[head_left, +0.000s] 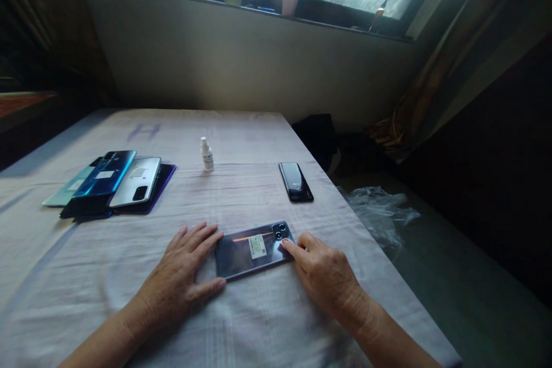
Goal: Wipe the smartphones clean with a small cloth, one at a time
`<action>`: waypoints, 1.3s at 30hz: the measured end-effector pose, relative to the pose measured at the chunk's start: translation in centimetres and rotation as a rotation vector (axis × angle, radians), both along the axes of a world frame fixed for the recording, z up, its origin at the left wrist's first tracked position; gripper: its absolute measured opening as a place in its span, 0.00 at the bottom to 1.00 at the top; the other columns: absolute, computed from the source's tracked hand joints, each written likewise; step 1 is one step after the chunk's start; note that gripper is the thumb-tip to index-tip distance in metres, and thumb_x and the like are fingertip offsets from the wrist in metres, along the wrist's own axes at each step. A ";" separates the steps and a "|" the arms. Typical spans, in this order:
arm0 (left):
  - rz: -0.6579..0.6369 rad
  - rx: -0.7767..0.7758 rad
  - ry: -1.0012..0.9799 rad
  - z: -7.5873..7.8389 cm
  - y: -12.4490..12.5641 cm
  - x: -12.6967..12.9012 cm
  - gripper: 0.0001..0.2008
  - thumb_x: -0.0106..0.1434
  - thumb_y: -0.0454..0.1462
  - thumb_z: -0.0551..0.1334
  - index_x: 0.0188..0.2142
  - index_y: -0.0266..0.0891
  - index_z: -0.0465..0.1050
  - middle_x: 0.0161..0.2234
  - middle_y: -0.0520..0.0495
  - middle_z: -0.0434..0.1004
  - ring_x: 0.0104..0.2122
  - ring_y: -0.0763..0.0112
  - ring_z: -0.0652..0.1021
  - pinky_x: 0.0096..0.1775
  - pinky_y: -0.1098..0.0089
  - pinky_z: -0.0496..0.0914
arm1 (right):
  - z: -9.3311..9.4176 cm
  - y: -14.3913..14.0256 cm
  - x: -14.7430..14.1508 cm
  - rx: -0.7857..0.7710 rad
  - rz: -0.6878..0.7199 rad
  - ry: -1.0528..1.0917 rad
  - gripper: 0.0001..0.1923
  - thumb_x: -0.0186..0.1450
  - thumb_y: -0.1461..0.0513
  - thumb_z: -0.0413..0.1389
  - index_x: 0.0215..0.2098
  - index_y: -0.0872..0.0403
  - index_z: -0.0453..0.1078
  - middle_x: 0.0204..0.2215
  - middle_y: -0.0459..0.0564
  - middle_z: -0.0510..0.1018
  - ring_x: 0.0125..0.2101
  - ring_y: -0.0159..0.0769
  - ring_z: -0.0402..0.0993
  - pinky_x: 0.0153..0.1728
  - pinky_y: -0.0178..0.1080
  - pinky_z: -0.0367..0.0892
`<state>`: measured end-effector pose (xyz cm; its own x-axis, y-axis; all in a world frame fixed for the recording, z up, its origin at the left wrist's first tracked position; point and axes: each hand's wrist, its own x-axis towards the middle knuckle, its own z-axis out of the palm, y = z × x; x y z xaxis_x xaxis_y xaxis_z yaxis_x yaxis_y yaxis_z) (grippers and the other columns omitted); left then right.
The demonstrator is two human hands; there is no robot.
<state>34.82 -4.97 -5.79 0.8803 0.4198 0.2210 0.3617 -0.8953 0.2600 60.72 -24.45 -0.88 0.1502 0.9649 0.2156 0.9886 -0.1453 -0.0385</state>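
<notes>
A person is steadying a grey phone [254,249] lying face down on a cloth-covered desk [241,328], camera bump toward the right and a small white sticker on its back. The left hand [185,276] is lying flat on the cloth, fingers [202,237] released and spread, with the thumb and fingertips touching the phone's left end rather than gripping it. The right hand [323,273] is resting beside the right end, most fingers loosely curled and the index fingertip pressing the corner just beside the camera lenses. Neither hand is grasping anything; the phone is sitting flat between them, close to the near edge of the desk.

A small white spray bottle [207,154] is standing upright and untouched farther back, well apart from both hands. A black phone [295,181] is lying alone to the right of it, and a stack of phones [114,184] in blue, silver and purple is fanned out at the far left. Judging by this layout, the handling of the grey phone appears to be at an early stage: it is positioned and held still, the bottle is not yet picked up, and the stacked phones are waiting. Clear plastic wrap [379,210] is lying beyond the right edge of the desk.
</notes>
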 end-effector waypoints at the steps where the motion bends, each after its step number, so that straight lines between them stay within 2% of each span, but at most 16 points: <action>1: 0.001 0.001 0.005 0.0 0.0 0.0 0.38 0.62 0.53 0.65 0.68 0.48 0.59 0.67 0.42 0.63 0.66 0.46 0.63 0.66 0.43 0.52 | 0.0 -0.1 0.2 -0.001 -0.005 0.005 0.21 0.65 0.72 0.55 0.52 0.47 0.76 0.35 0.47 0.79 0.30 0.32 0.76 0.28 0.30 0.64; 6: -0.001 -0.003 0.034 0.8 0.0 0.2 0.36 0.61 0.52 0.65 0.66 0.47 0.61 0.66 0.41 0.65 0.66 0.47 0.64 0.65 0.43 0.53 | -0.3 -0.2 0.9 0.060 -0.004 0.061 0.20 0.65 0.71 0.53 0.51 0.48 0.77 0.35 0.48 0.78 0.31 0.33 0.76 0.29 0.32 0.65; 11: 0.015 0.004 0.030 1.2 -0.4 0.4 0.35 0.61 0.51 0.65 0.65 0.45 0.64 0.65 0.40 0.66 0.65 0.48 0.65 0.66 0.45 0.51 | -1.4 -0.2 1.2 0.179 0.036 0.113 0.19 0.65 0.70 0.52 0.49 0.50 0.78 0.32 0.48 0.78 0.32 0.34 0.76 0.33 0.32 0.66; 16: 0.012 0.034 0.040 1.6 -0.6 0.7 0.35 0.62 0.52 0.63 0.65 0.42 0.64 0.64 0.39 0.68 0.64 0.50 0.67 0.66 0.47 0.53 | -2.2 -0.2 1.6 0.201 0.038 0.124 0.20 0.65 0.69 0.52 0.50 0.49 0.78 0.33 0.48 0.78 0.31 0.33 0.75 0.33 0.32 0.66; 22: -0.031 0.055 0.056 2.0 -0.2 0.7 0.37 0.62 0.52 0.62 0.66 0.38 0.62 0.64 0.36 0.67 0.64 0.51 0.67 0.65 0.49 0.56 | -1.6 -0.2 1.2 0.131 0.007 0.098 0.21 0.65 0.69 0.52 0.52 0.51 0.77 0.36 0.49 0.79 0.35 0.35 0.77 0.35 0.33 0.68; 29: -0.027 0.074 0.016 1.0 0.4 0.6 0.39 0.63 0.58 0.60 0.65 0.39 0.63 0.65 0.37 0.66 0.65 0.50 0.66 0.65 0.49 0.55 | -0.3 0.1 0.7 0.028 -0.070 0.074 0.20 0.66 0.69 0.53 0.54 0.51 0.76 0.38 0.50 0.80 0.38 0.36 0.78 0.38 0.34 0.69; 33: -0.029 0.077 0.009 1.0 0.3 0.5 0.36 0.63 0.58 0.60 0.64 0.41 0.64 0.65 0.38 0.66 0.64 0.51 0.66 0.66 0.51 0.56 | 0.3 1.1 1.3 -0.028 -0.084 0.089 0.20 0.67 0.69 0.53 0.54 0.50 0.76 0.40 0.50 0.80 0.38 0.36 0.78 0.38 0.34 0.70; 39: -0.045 0.085 0.020 1.0 0.4 0.5 0.37 0.63 0.56 0.62 0.65 0.40 0.63 0.65 0.37 0.66 0.64 0.48 0.67 0.64 0.46 0.58 | 0.7 3.3 2.8 -0.081 -0.036 0.104 0.20 0.66 0.67 0.54 0.53 0.49 0.77 0.40 0.50 0.80 0.37 0.37 0.78 0.38 0.35 0.70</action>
